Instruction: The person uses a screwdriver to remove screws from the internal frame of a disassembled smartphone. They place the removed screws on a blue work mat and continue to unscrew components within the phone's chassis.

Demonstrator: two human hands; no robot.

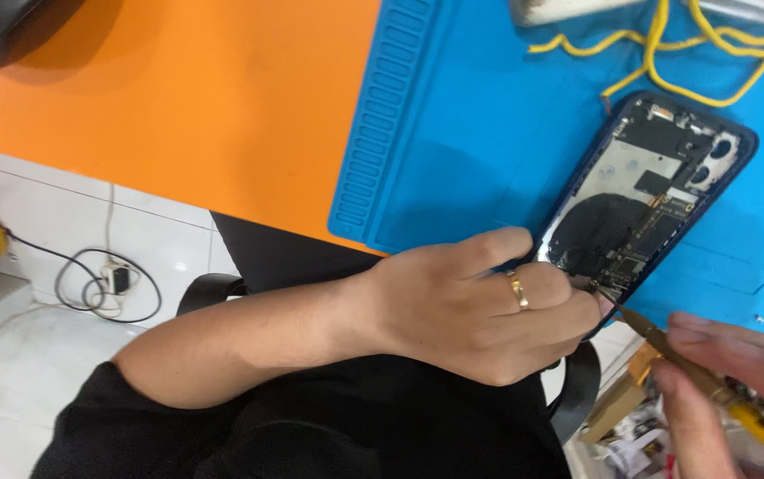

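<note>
While the left hand curls its fingers around the lower end of the opened phone, the phone's long axis runs from about seven o'clock up toward one o'clock across the blue mat on the orange bench. From four o'clock, the right hand pinches a slim screwdriver, its tip meeting the phone's lower edge beside the left fingertips.

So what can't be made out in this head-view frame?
- Near end of the opened phone: covered by the left hand.
- Tool tip: too small to tell what it touches.
- Right hand: blurred, cut off by the frame's right and bottom edges.
- Yellow cable: runs off the top edge.
</note>
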